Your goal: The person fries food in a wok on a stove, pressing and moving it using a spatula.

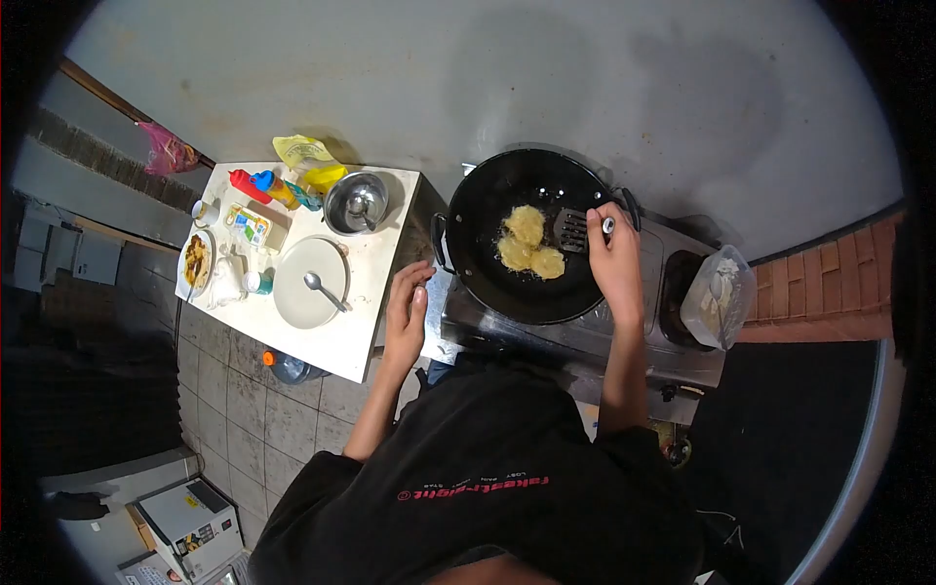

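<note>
A large black pan [526, 302] sits on the stove, with several pale yellow fritters [531, 244] grouped in its middle. My right hand [614, 255] is closed around the handle of a black slotted spatula [572, 232]. The spatula's head is inside the pan, just right of the fritters. Left of the pan, near its side handle, my left hand [406, 310] hangs with nothing in it, its fingers apart and not visibly touching the pan.
A white table [331, 348] on the left bears a plate [297, 292] with a spoon, a metal bowl [341, 216], bottles and a plate of food [198, 263]. A plastic container [717, 302] of white powder stands right of the pan. A water jug [291, 368] is under the table.
</note>
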### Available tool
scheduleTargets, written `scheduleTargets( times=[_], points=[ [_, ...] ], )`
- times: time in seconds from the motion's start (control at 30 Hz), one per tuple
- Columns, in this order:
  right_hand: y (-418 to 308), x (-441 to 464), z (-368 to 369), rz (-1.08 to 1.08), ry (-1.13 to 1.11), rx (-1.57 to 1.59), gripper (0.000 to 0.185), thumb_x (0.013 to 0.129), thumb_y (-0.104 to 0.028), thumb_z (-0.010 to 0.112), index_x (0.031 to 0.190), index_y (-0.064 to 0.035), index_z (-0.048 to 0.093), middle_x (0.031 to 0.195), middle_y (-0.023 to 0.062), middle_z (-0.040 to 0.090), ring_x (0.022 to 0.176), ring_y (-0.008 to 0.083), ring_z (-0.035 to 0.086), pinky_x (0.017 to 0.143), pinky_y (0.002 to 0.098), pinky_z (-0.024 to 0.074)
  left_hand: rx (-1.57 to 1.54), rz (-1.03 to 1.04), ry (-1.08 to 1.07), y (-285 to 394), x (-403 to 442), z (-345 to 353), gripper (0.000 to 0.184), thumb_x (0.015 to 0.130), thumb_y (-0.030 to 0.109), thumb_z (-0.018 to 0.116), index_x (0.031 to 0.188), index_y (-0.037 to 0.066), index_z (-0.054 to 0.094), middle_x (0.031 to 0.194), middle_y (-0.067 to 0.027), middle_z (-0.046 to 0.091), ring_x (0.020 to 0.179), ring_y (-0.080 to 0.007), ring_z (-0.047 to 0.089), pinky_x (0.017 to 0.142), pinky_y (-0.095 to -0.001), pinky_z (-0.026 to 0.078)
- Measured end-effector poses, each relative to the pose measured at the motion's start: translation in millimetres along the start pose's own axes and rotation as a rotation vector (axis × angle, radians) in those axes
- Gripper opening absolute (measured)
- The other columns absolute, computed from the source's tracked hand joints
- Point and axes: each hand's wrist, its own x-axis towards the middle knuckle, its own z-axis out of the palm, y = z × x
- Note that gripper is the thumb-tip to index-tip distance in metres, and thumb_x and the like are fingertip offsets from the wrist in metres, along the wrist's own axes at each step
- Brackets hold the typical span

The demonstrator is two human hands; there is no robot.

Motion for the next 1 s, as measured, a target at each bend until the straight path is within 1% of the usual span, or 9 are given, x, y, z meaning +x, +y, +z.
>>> scheduleTargets(
  times=[0.07, 0.13, 0.23, 0.43, 0.53, 0.63, 0.77, 0.83, 1.0],
  points=[
    [-1, -1, 0, -0.046, 0.014, 0.015, 0.026, 0.104, -0.021, 0.058, 0.092, 0.0022, 0.054, 0.076, 0.0153, 0.053, 0.066, 0.0224, 0.045, 0.064, 0.0367, 0.0421, -0.013, -0.002, 0.002, 1, 0, 1, 0.033, 0.107, 0.018, 0.044, 0.125, -0.002, 0.063, 0.137, -0.0180, 0.054, 0.131, -0.0300, 0.052, 0.111, -0.0388, 0.040],
    [-9, -2, -5, 0.065, 0.001, 0.042, 0.025, 0.104, -0.020, 0.058, 0.093, 0.0024, 0.055, 0.078, 0.0157, 0.054, 0.067, 0.0235, 0.048, 0.064, 0.0371, 0.0425, 0.003, 0.000, 0.004, 3, 0, 1, 0.033, 0.107, 0.019, 0.044, 0.125, -0.002, 0.063, 0.137, -0.0181, 0.054, 0.130, -0.0300, 0.052, 0.111, -0.0389, 0.040],
    [-9, -1, -8, 0.075, 0.015, 0.051, 0.024, 0.104, -0.019, 0.058, 0.093, 0.0026, 0.055, 0.078, 0.0159, 0.054, 0.067, 0.0235, 0.048, 0.065, 0.0372, 0.0427, 0.006, 0.001, 0.002, 2, 0, 1, 0.033, 0.107, 0.018, 0.045, 0.126, -0.002, 0.063, 0.137, -0.0180, 0.054, 0.130, -0.0300, 0.052, 0.110, -0.0389, 0.041],
    [7, 4, -2, -0.043, 0.020, -0.013, 0.024, 0.104, -0.019, 0.059, 0.093, 0.0026, 0.055, 0.075, 0.0157, 0.053, 0.066, 0.0235, 0.046, 0.064, 0.0364, 0.0425, 0.010, -0.003, -0.011, -1, -1, 2, 0.035, 0.109, 0.022, 0.041, 0.127, -0.001, 0.060, 0.138, -0.0174, 0.054, 0.130, -0.0283, 0.052, 0.111, -0.0379, 0.039],
    [0, 6, -6, 0.049, -0.020, -0.008, 0.025, 0.104, -0.020, 0.059, 0.093, 0.0029, 0.055, 0.076, 0.0161, 0.054, 0.066, 0.0240, 0.048, 0.063, 0.0364, 0.0425, 0.033, 0.013, -0.019, 0, 0, 2, 0.036, 0.109, 0.022, 0.041, 0.127, -0.002, 0.060, 0.138, -0.0175, 0.054, 0.130, -0.0279, 0.052, 0.111, -0.0376, 0.040],
    [-3, 5, -7, 0.015, 0.039, 0.058, 0.026, 0.104, -0.021, 0.058, 0.094, 0.0031, 0.055, 0.076, 0.0167, 0.053, 0.066, 0.0242, 0.048, 0.062, 0.0366, 0.0420, -0.013, 0.006, 0.005, 5, 0, 1, 0.033, 0.107, 0.019, 0.045, 0.126, -0.002, 0.063, 0.137, -0.0178, 0.053, 0.129, -0.0292, 0.053, 0.110, -0.0383, 0.041],
    [-1, 5, -8, 0.062, -0.006, -0.003, 0.027, 0.104, -0.022, 0.058, 0.094, 0.0030, 0.056, 0.077, 0.0170, 0.054, 0.066, 0.0240, 0.048, 0.063, 0.0365, 0.0423, -0.018, 0.007, 0.008, 3, -2, 1, 0.033, 0.107, 0.019, 0.045, 0.125, -0.002, 0.063, 0.137, -0.0181, 0.054, 0.129, -0.0296, 0.053, 0.110, -0.0387, 0.041],
    [7, 4, -3, -0.014, 0.002, -0.029, 0.027, 0.104, -0.022, 0.058, 0.095, 0.0029, 0.056, 0.077, 0.0170, 0.055, 0.066, 0.0239, 0.048, 0.063, 0.0363, 0.0422, -0.021, 0.011, 0.018, 2, -3, 1, 0.033, 0.107, 0.019, 0.044, 0.125, -0.002, 0.063, 0.137, -0.0184, 0.054, 0.129, -0.0299, 0.053, 0.110, -0.0391, 0.042],
    [-1, 2, -5, 0.047, 0.004, 0.034, 0.027, 0.104, -0.021, 0.058, 0.093, 0.0032, 0.056, 0.077, 0.0167, 0.054, 0.066, 0.0239, 0.048, 0.063, 0.0364, 0.0419, 0.000, 0.008, 0.009, 2, -4, 1, 0.034, 0.108, 0.020, 0.044, 0.125, -0.003, 0.063, 0.137, -0.0182, 0.053, 0.129, -0.0296, 0.053, 0.110, -0.0388, 0.042]
  ],
)
